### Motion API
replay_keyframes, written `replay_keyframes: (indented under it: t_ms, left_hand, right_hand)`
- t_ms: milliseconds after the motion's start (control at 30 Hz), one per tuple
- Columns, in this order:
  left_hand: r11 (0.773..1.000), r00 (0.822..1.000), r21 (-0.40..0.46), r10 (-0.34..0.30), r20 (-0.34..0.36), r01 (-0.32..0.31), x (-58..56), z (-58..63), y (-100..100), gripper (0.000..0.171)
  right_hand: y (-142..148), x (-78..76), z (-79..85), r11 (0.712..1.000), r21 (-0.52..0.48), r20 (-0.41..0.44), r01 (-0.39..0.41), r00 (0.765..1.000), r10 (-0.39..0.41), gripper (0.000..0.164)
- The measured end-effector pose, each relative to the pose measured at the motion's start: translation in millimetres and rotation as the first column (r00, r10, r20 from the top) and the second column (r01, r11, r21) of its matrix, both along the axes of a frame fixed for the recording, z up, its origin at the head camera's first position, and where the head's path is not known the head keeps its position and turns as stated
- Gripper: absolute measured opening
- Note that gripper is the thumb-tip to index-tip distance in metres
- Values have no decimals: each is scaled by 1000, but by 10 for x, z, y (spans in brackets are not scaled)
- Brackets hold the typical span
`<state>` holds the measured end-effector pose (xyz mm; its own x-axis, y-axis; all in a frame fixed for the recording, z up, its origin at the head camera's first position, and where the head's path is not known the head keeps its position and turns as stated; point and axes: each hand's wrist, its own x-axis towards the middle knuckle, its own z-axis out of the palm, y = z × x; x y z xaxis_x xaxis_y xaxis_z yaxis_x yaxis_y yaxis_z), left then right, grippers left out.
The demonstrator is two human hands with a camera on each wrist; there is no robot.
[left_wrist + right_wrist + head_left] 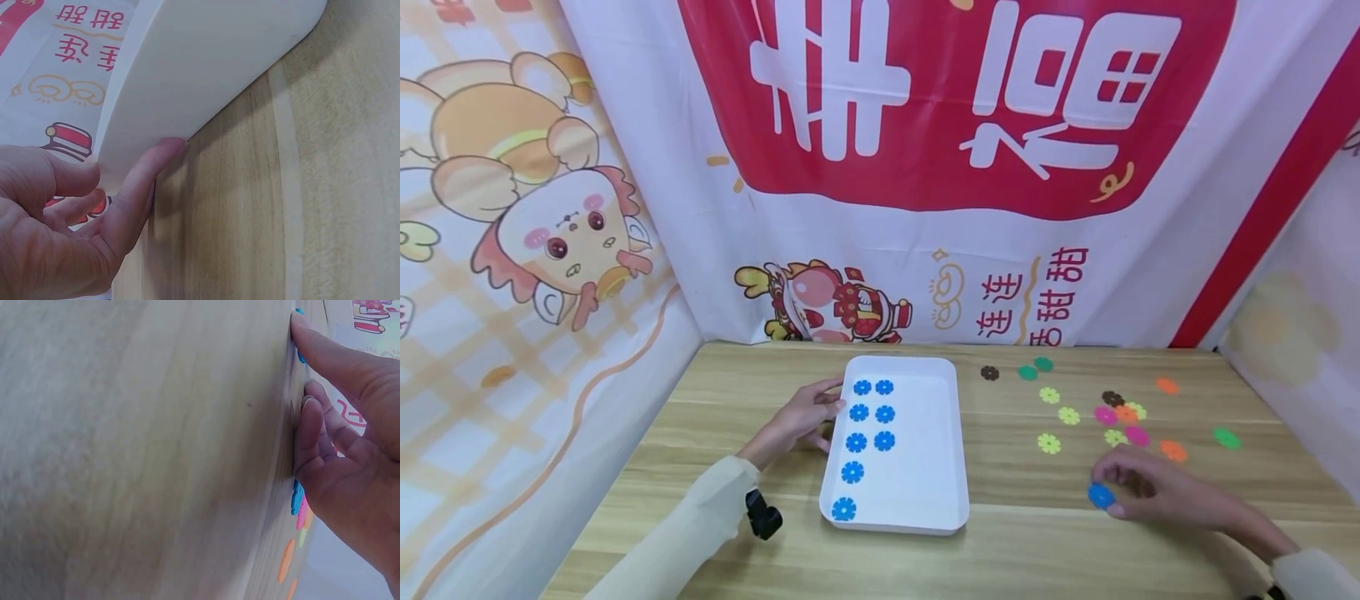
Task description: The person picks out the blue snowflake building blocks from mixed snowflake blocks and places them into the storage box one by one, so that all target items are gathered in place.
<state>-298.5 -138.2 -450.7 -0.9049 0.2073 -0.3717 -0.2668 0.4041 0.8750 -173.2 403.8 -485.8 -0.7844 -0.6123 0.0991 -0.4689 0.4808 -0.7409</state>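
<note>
A white rectangular tray [917, 483] lies on the table with blue notched plastic discs [852, 472] in two columns: several on the left, three on the right. At the tray's left side my left hand [808, 417] grips its edge, thumb at the rim and fingers against the outer wall [181, 69]. To the right of the tray, low over the table, my right hand [1165, 492] pinches a blue notched disc [1101, 497] between thumb and fingers. Another blue disc [297, 497] shows beneath that hand in the right wrist view; the head view hides it.
Loose discs in other colours lie on the table's right half: yellow [1048, 443], pink [1138, 436], orange [1173, 451], green [1227, 437] and brown [990, 373]. Some overlap in a cluster beyond my right hand. A printed cloth [865, 275] hangs along the table's back edge.
</note>
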Motion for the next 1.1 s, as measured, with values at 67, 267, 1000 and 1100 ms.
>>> replay_keyframes:
  t_ms: [67, 267, 1000, 1100]
  left_hand:
    - [1000, 1000, -7, 0, 2, 0, 4, 5, -15, 58]
    - [1000, 1000, -7, -6, 9, 6, 10, 16, -44, 58]
    - [1000, 1000, -1, 11, 3, -11, 11, -22, -3, 58]
    - [1000, 1000, -5, 14, 3, -14, -9, -2, 9, 58]
  right_hand:
    - [-22, -4, -12, 1000, -15, -15, -17, 1000, 17, 30]
    - [-77, -22, -30, 1000, -25, 2, -3, 1000, 3, 26]
    - [-319, -271, 163, 970, -103, 300, 222, 936, -182, 21]
    - [-462, -340, 248, 953, -109, 338, 284, 912, -233, 24]
